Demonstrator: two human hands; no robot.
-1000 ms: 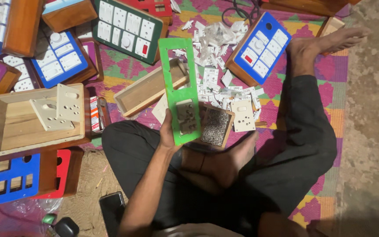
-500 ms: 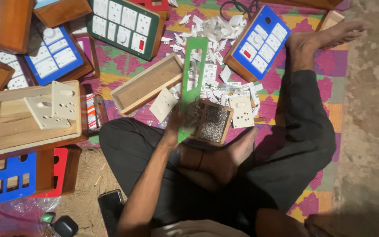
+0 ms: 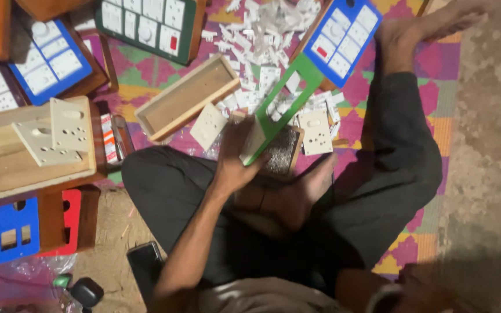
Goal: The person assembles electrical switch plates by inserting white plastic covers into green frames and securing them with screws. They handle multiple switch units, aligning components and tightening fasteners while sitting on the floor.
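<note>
Item, near: seated person, legs crossed in dark trousers on a patterned woven mat (image 3: pixel 418 61). Right hand not visible. Left hand (image 3: pixel 236 165) closed about the lower end of a long green plastic faceplate with rectangular cut-outs (image 3: pixel 282 104), a pale block-like piece, probably a switch module, pinched against it; the plate slants up and to the right above the lap.

Step in hand, as judged: fitting a white module into the green frame. The next move would call for squaring the piece to a cut-out and pressing evenly.

Item, just behind the hand: small wooden tray of dark fine metal bits (image 3: pixel 282 152), apparently screws, partly covered by the plate.

Item, left of it: shallow open wooden box (image 3: pixel 188 97), lying aslant, nothing seen inside.

Item, near left: large pale wooden box (image 3: pixel 7 168) with two cream socket plates (image 3: pixel 59 130) resting on it. Below it, a blue frame with unfilled openings (image 3: pixel 1 237) beside a red one (image 3: pixel 68 223).

Item, far: heap of loose white plastic switch parts (image 3: pixel 273 23) on the mat; a green-faced board (image 3: pixel 149 23) and two blue-faced boards (image 3: pixel 343 37) (image 3: pixel 50 58) fitted with white switches.
</note>
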